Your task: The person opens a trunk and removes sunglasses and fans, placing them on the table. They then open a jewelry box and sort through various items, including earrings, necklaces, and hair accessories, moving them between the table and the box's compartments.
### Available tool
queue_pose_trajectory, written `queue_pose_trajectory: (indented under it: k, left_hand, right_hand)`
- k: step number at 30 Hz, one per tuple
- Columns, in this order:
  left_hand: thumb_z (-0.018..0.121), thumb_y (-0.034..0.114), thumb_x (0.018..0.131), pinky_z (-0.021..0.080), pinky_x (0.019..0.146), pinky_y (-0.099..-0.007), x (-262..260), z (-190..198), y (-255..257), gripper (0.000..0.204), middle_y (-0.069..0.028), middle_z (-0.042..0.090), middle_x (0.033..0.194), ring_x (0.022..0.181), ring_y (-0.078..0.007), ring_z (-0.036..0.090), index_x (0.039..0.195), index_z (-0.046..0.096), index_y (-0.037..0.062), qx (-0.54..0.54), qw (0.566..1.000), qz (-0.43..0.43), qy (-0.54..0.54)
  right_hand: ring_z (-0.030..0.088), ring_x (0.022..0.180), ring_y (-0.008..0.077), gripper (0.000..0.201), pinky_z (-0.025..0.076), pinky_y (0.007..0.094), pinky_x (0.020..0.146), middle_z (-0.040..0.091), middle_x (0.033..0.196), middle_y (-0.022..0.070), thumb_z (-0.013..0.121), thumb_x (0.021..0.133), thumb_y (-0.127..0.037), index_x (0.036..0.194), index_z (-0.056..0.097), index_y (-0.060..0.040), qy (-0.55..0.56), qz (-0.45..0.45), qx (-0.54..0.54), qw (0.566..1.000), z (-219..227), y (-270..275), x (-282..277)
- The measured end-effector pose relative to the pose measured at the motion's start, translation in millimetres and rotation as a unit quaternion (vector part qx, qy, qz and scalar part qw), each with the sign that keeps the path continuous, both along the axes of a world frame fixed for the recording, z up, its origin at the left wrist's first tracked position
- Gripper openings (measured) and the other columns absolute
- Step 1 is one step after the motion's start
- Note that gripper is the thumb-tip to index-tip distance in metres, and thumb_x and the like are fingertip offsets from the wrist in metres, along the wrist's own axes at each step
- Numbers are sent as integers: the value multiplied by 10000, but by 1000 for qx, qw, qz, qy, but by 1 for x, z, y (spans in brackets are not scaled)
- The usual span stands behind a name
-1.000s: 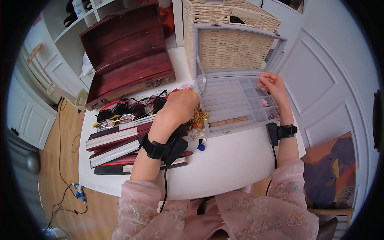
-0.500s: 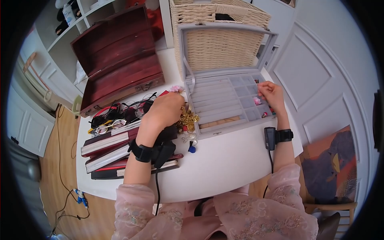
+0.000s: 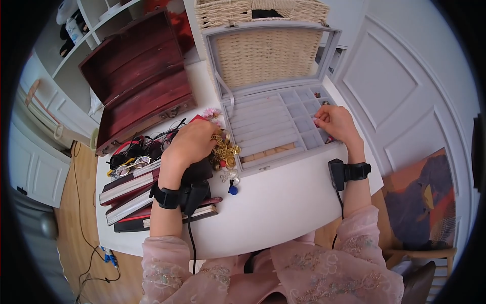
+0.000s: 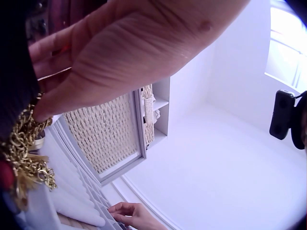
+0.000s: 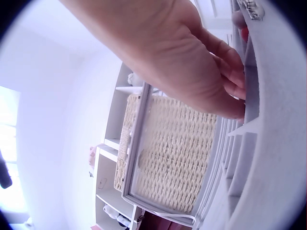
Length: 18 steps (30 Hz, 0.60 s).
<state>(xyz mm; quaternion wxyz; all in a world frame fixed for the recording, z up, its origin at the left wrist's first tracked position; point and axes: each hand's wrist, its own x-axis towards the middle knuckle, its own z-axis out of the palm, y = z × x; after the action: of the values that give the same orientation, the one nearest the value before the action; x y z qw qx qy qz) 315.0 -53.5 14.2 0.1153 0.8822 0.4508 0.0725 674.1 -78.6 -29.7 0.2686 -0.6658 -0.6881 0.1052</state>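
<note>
My left hand (image 3: 190, 142) is bent over a heap of gold chains (image 3: 225, 152) left of the grey jewelry box (image 3: 304, 152). Up close in the left wrist view, a gold chain (image 4: 29, 124) lies against the thumb tip, and the thumb and fingers hold it from above; the other fingertips are partly hidden. My right hand (image 3: 336, 122) reaches into a small compartment on the box's right side. Its curled fingertips are right at a pink ornament (image 3: 317, 120), mostly covered by them; I cannot tell whether they pinch it. The compartment wall (image 5: 252, 91) hides the fingertips' ends.
An open dark red case (image 3: 147, 109) stands back left. Eyeglasses (image 3: 132, 166) lie on stacked books (image 3: 129, 190) beside my left wrist. The box's raised lid (image 3: 334, 55) leans before a wicker basket (image 3: 263, 55). A blue-topped trinket (image 3: 233, 190) sits near the chains on the white table (image 3: 268, 213).
My right hand has shifted down toward the front of the box, onto the pink ornament that was visible before. The left hand stays over the chains. The head view has swung right.
</note>
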Motion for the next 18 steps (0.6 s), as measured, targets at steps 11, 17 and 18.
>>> queue_pose_trajectory:
  k: [11, 17, 18]
  left_hand:
    - [618, 78, 743, 478, 799, -434, 0, -4, 1, 152, -196, 629, 847, 881, -362, 596, 876, 639, 7, 30, 999, -13, -9]
    - [606, 61, 731, 485, 785, -432, 2, 0, 1, 143, -196, 633, 847, 864, -359, 605, 857, 643, 6, 16, 1000, -9, 16]
    - [605, 58, 728, 487, 780, -427, 3, 0, 1, 135, -194, 635, 843, 858, -357, 607, 846, 649, 8, 5, 1000, -8, 12]
  right_hand:
    - [637, 667, 226, 101, 491, 325, 635, 662, 701, 88, 633, 686, -26, 783, 659, -37, -21, -3, 7, 1000, 2, -1, -5]
    - [634, 673, 216, 115, 493, 319, 645, 655, 701, 93, 624, 699, -27, 809, 656, -35, -36, -13, 56, 998, 0, -1, -8]
    - [634, 673, 216, 115, 493, 319, 645, 655, 701, 93, 624, 699, -27, 809, 656, -35, -36, -12, 57, 998, 0, -1, -9]
